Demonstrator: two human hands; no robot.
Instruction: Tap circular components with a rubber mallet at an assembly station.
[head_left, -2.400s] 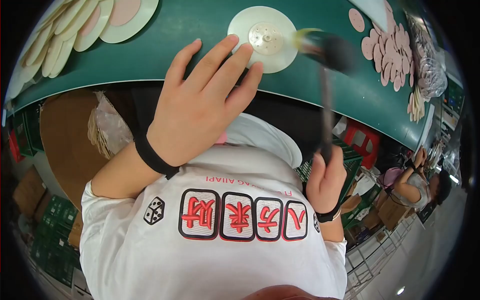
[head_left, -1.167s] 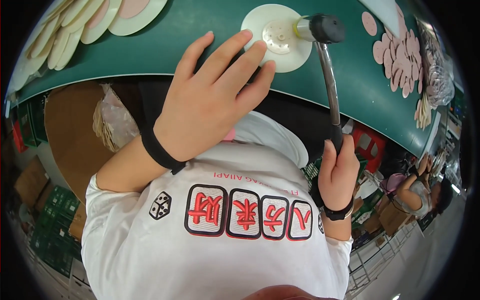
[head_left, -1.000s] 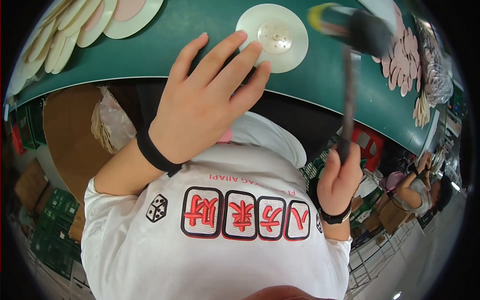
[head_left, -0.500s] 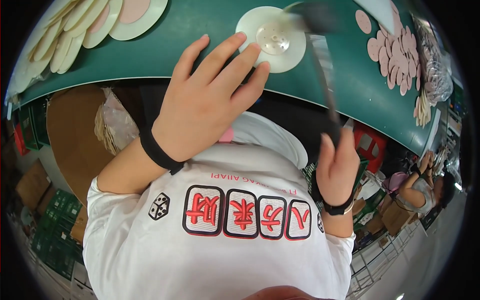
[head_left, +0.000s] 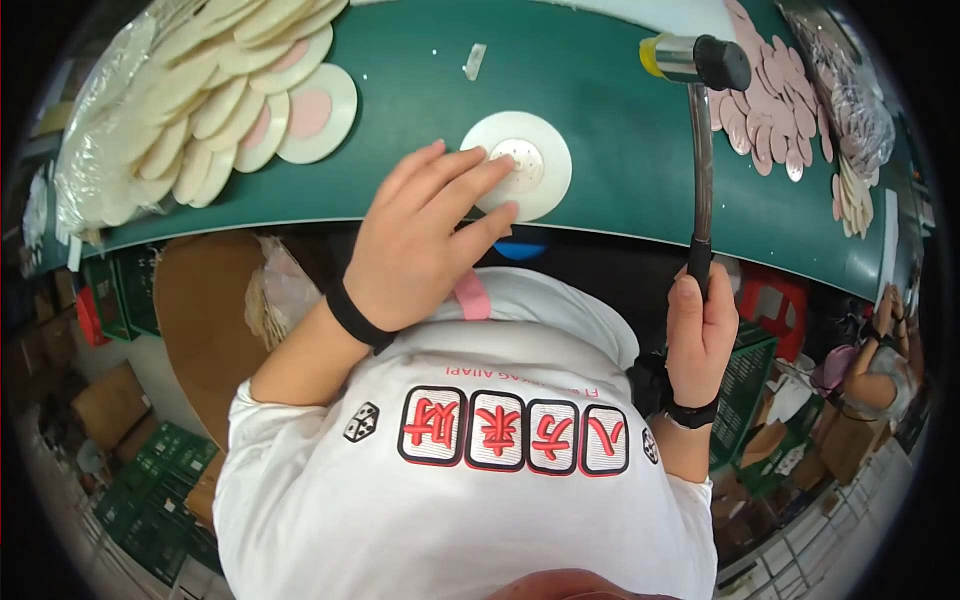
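A round cream-white disc [head_left: 548, 180] lies flat on the green tabletop in front of me. In its middle is a paler, shiny circle [head_left: 520, 172] dotted with small holes. Over the disc's left part reach the outstretched fingers of my left hand [head_left: 418, 238], with fingertips by the edge of that circle. My right hand [head_left: 702, 335] is closed around the black grip of a hammer [head_left: 702, 165]. The hammer stands out over the table, right of the disc, its head having one black face and one yellow face.
Cream discs [head_left: 225, 110], some with pink centres, are heaped at the left beside clear plastic. Small pink discs [head_left: 775, 100] lie piled at the right, near a plastic bag [head_left: 855, 120]. A scrap of clear film [head_left: 475, 62] lies beyond the disc. At far right sits another person [head_left: 880, 370].
The hammer head has moved from over the disc's far right edge to well right of it. My left fingers now reach farther across the disc. The whole view has shifted.
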